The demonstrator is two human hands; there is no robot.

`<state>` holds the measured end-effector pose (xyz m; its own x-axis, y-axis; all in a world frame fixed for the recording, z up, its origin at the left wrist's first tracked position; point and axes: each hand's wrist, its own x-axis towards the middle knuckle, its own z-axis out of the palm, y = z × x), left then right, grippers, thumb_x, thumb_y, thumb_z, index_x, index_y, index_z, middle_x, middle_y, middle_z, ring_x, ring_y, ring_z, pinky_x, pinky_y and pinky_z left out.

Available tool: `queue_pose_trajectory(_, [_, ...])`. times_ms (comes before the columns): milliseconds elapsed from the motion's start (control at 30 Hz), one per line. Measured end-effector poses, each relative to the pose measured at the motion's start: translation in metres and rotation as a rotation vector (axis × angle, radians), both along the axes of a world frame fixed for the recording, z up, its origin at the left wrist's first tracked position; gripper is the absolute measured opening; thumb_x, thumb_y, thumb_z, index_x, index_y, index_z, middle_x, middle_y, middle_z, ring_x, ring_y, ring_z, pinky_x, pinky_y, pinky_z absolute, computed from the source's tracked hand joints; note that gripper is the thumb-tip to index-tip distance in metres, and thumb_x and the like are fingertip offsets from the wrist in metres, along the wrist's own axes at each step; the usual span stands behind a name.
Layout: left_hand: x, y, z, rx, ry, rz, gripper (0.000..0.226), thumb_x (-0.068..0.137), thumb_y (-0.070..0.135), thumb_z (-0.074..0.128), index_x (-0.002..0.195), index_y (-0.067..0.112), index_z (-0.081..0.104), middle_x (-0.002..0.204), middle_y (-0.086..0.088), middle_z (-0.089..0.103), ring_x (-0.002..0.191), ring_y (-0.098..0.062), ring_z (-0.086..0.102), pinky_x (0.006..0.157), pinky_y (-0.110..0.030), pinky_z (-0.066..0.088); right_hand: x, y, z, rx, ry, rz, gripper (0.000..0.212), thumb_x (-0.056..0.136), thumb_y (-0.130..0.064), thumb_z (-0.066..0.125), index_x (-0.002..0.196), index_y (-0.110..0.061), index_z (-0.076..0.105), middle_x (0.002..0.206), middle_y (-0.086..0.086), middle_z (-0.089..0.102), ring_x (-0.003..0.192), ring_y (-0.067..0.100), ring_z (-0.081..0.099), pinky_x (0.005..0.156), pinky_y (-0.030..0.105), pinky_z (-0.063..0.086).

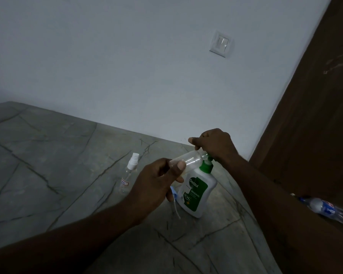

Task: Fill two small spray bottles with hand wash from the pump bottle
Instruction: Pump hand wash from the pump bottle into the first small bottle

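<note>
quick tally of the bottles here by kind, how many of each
small clear plastic spray bottles: 2, the capped bottle and the uncapped bottle
white pump bottle with green pump head: 1
clear plastic water bottle with blue label: 1
total: 4

Left grip (156, 180), right grip (214, 145) bare; left forearm (83, 232), right forearm (265, 186) bare.

Pump bottle (196, 194): stood upright on the grey veined counter (57, 155).
Right hand (214, 145): curled over the pump bottle's head.
Open spray bottle (188, 160): clear, gripped nearly level by the left hand (156, 182), mouth set at the pump bottle's nozzle.
Spray head (174, 196): dip tube hung down, just left of the pump bottle.
Capped spray bottle (128, 175): upright, left of the pump bottle, apart.
Water bottle (325, 209): laid flat, well right of the pump bottle.
</note>
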<state>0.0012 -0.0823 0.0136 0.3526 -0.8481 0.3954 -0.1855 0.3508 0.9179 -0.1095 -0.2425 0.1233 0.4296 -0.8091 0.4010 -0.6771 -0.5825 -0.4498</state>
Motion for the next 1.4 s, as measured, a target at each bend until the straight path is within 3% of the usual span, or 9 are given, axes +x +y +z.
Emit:
queue_pose_trajectory(133, [-0.002, -0.001, -0.002, -0.085, -0.067, 0.096, 0.039, 0.09, 0.052, 0.06, 0.116, 0.023, 0.064, 0.095, 0.003, 0.072, 0.052, -0.006, 0.064, 0.049, -0.019, 0.05, -0.001, -0.001, 0.002, -0.021, -0.03, -0.001, 0.036, 0.084, -0.048, 0.076, 0.059, -0.022, 0.072, 0.058, -0.004, 0.066, 0.053, 0.012, 0.063, 0.058, 0.026, 0.051])
queue_pose_trajectory(333, [0.001, 0.0, -0.003, -0.135, -0.168, 0.19, 0.049, 0.083, 0.061, 0.063, 0.123, 0.033, 0.059, 0.095, 0.012, 0.072, 0.062, 0.003, 0.064, 0.053, -0.016, 0.049, 0.0, -0.001, -0.007, -0.005, 0.006, -0.019, 0.04, 0.087, -0.048, 0.072, 0.055, -0.024, 0.067, 0.06, -0.003, 0.063, 0.06, 0.01, 0.058, 0.056, 0.025, 0.041])
queue_pose_trajectory(533, [-0.005, 0.001, -0.01, -0.126, -0.151, 0.186, 0.051, 0.083, 0.058, 0.064, 0.126, 0.032, 0.058, 0.106, 0.012, 0.072, 0.069, -0.002, 0.067, 0.055, -0.019, 0.053, 0.0, -0.002, -0.008, 0.006, -0.015, -0.005, 0.039, 0.086, -0.049, 0.073, 0.057, -0.023, 0.07, 0.061, -0.002, 0.064, 0.061, 0.013, 0.059, 0.06, 0.028, 0.044])
queue_pose_trajectory(667, [-0.003, -0.001, -0.005, -0.088, -0.111, 0.183, 0.05, 0.084, 0.054, 0.066, 0.125, 0.026, 0.059, 0.113, 0.007, 0.069, 0.061, -0.009, 0.07, 0.051, -0.022, 0.055, 0.0, -0.002, -0.007, 0.021, -0.02, -0.013, 0.038, 0.086, -0.048, 0.073, 0.057, -0.023, 0.07, 0.06, -0.002, 0.064, 0.063, 0.015, 0.061, 0.061, 0.028, 0.044])
queue_pose_trajectory(900, [0.008, 0.003, -0.004, -0.02, -0.08, 0.102, 0.032, 0.088, 0.047, 0.069, 0.111, 0.027, 0.062, 0.102, 0.006, 0.073, 0.051, -0.019, 0.068, 0.046, -0.02, 0.05, 0.002, 0.002, -0.005, 0.017, 0.008, -0.008, 0.038, 0.086, -0.047, 0.073, 0.059, -0.021, 0.072, 0.06, -0.003, 0.064, 0.06, 0.013, 0.06, 0.059, 0.027, 0.043])
queue_pose_trajectory(1100, [0.006, 0.005, -0.003, -0.023, -0.056, 0.065, 0.038, 0.087, 0.057, 0.063, 0.109, 0.026, 0.062, 0.101, 0.005, 0.076, 0.052, -0.021, 0.068, 0.048, -0.027, 0.054, 0.001, 0.003, 0.005, 0.021, 0.023, 0.015, 0.037, 0.087, -0.046, 0.073, 0.06, -0.019, 0.071, 0.062, -0.001, 0.066, 0.059, 0.015, 0.06, 0.057, 0.026, 0.044])
queue_pose_trajectory(1400, [0.003, 0.007, 0.0, 0.004, -0.016, 0.051, 0.045, 0.084, 0.06, 0.061, 0.109, 0.021, 0.061, 0.099, 0.007, 0.078, 0.053, -0.02, 0.067, 0.049, -0.028, 0.053, 0.001, 0.002, -0.006, -0.025, 0.063, 0.005, 0.041, 0.09, -0.046, 0.07, 0.056, -0.024, 0.066, 0.063, -0.004, 0.065, 0.063, 0.011, 0.06, 0.06, 0.024, 0.043])
